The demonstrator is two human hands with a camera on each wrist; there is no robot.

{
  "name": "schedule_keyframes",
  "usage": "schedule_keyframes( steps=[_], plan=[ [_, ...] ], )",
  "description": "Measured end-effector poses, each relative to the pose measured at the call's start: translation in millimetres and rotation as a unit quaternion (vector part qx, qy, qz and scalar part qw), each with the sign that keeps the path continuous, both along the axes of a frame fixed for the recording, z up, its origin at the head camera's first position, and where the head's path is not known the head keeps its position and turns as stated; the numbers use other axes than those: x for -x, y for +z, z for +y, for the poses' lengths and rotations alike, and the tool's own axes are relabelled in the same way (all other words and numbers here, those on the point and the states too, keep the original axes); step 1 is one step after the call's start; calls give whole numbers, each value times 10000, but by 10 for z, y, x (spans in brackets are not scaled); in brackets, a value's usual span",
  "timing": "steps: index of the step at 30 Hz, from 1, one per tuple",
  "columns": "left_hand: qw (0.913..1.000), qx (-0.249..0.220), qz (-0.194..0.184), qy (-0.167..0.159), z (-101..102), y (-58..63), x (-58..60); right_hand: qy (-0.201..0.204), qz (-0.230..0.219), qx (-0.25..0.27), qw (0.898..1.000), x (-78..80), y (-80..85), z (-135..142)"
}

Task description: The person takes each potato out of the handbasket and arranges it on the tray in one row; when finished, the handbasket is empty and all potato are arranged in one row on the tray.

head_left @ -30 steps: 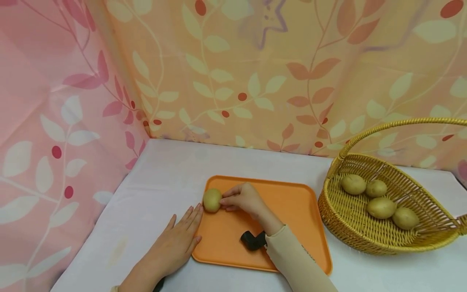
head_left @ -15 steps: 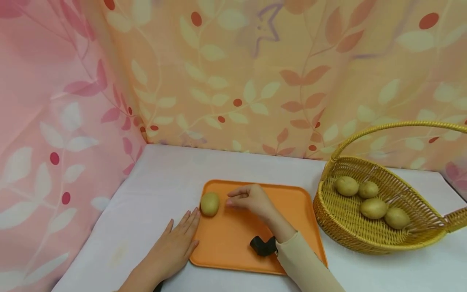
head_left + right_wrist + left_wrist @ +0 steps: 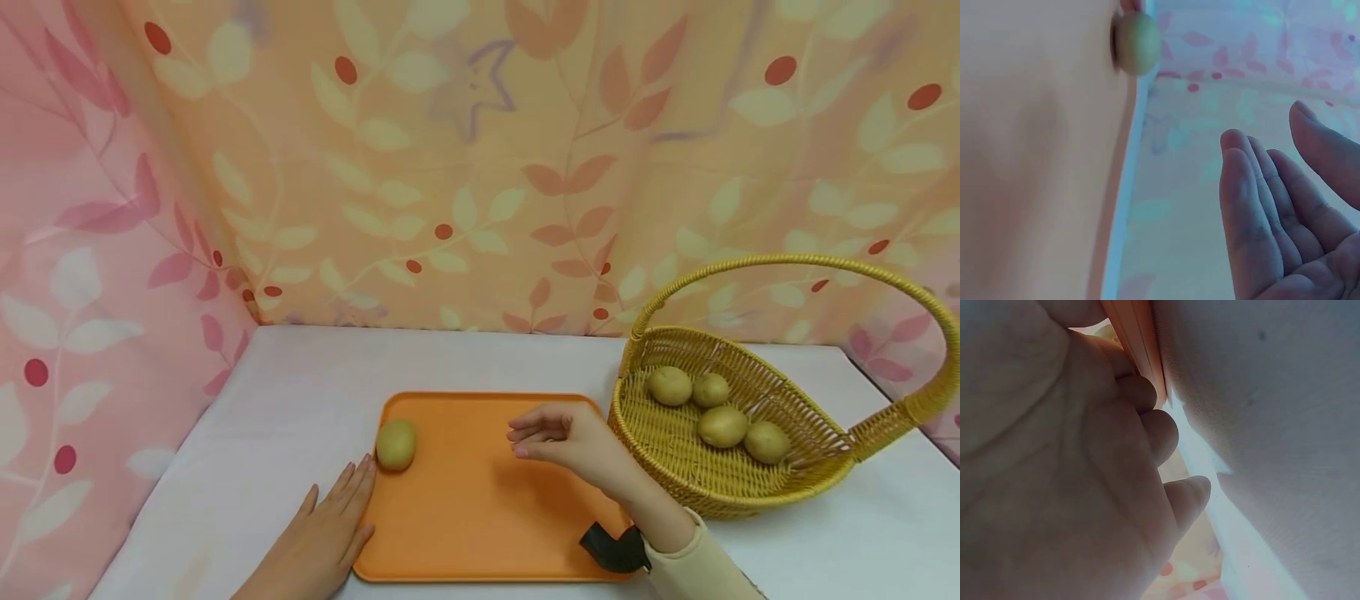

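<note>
Overall, L hand (image 3: 324, 527) lay w/ straight fingers at L edge of tray (image 3: 457, 521), potato (image 3: 396, 444) just inside, nr far corner. R hand (image 3: 576, 443) hung over tray's R half, thumb & fingers apart, open room between it & potato.

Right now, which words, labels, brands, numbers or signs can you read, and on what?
None is readable: no words, labels, brands or numbers show on the potatoes, orange tray, basket or patterned cloth.
The purple star outline there is a picture, not writing.
Any marks on the beige sleeve are too small to read.
</note>
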State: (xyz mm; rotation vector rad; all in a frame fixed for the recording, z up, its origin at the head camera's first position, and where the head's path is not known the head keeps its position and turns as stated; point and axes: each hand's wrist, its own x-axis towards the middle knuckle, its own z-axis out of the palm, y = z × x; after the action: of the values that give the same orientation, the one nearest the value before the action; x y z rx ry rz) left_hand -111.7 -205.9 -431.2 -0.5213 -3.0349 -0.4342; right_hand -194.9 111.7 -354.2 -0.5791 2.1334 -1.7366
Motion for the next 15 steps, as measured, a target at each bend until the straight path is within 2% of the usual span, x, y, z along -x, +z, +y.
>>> schedule_keyframes(
  steps=[5, 15],
  plan=[
    [9999, 133, -34, -57, -19, -52, 9, -136, 348, -227, 9990, -86, 40, 304],
    [9995, 268, -64, -120, -45, -94, 58, -447, 1003, -305, 9935, -202, 105, 839]
  ],
)
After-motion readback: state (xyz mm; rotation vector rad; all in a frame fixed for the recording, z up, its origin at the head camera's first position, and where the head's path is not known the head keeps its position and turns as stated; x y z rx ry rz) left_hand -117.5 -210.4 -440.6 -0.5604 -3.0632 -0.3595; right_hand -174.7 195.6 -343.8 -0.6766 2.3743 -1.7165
